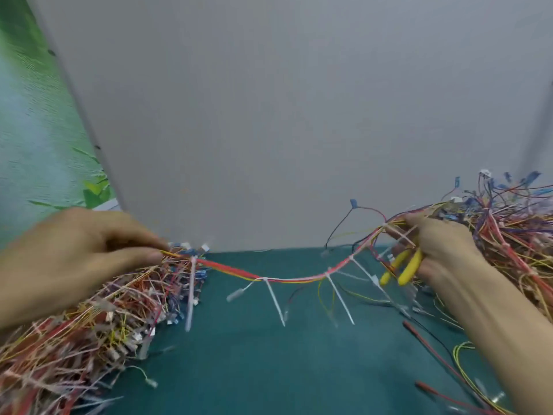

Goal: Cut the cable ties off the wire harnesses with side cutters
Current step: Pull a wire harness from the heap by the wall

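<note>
Left hand (80, 259) pinches one end of a wire harness (287, 278) between thumb and fingertips, and right hand (440, 247) grips the other end while its lower fingers curl round the yellow handles of the side cutters (410, 269), whose handles point down and towards the harness's middle; the blades are hidden inside the hand. The harness, a bundle of red, pink and yellow wires, hangs in a shallow sag between the two hands, clear of the green table (269, 363) below it. Several white cable ties (273, 298) are still cinched round the harness, their long tails dangling down from it: one close to the left hand, two near the lowest part of the sag, and at least one more on the rise towards the right hand. Thin side leads with small connectors also droop from the harness. Under its left end, and below the left hand, lies a large tangled pile of wires (89, 330) with many white ties and plugs in it. Behind its right end, past the right hand, a second tangled heap (514, 232) of red, purple and blue wires is stacked. Below the harness's right half, loose leads (426, 387) lie on the table beside the right forearm. Beyond the harness stands a plain grey wall (269, 115).
</note>
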